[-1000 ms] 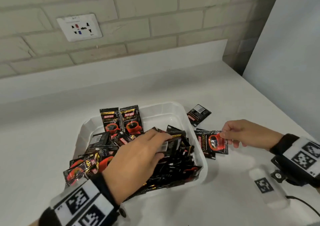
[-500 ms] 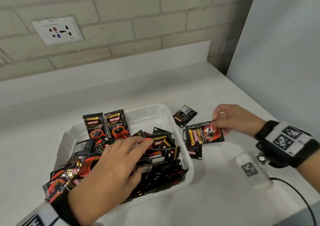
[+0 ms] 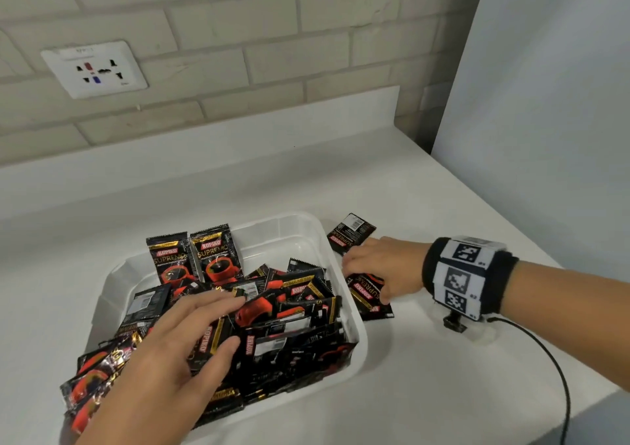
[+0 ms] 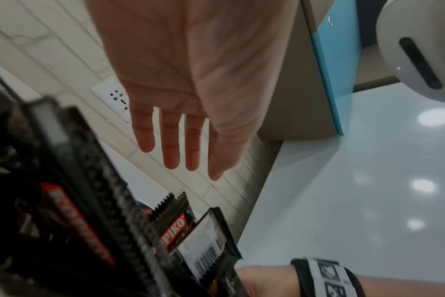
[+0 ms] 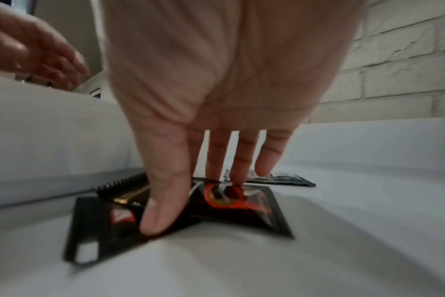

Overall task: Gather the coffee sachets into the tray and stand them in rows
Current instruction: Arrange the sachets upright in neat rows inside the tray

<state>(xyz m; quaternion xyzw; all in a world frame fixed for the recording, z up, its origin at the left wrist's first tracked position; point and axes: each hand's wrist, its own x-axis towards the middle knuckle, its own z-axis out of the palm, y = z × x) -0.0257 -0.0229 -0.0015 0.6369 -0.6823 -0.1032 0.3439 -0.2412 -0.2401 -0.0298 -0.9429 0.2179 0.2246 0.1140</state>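
A brick wall with a white socket plate (image 3: 94,69) at upper left backs the white desk (image 3: 426,189). At lower centre the white tray (image 3: 300,236) holds a jumbled heap of coffee sachets (image 3: 289,322); two (image 3: 196,257) stand upright against its far wall, long axes vertical. The left hand (image 3: 170,352) lies flat on the heap, fingers straight. Right of the tray, the right hand (image 3: 381,267) presses spread fingers on two overlapping sachets (image 3: 370,299) lying flat. Another loose sachet (image 3: 351,231) lies face down beyond it, slanting toward the upper right.
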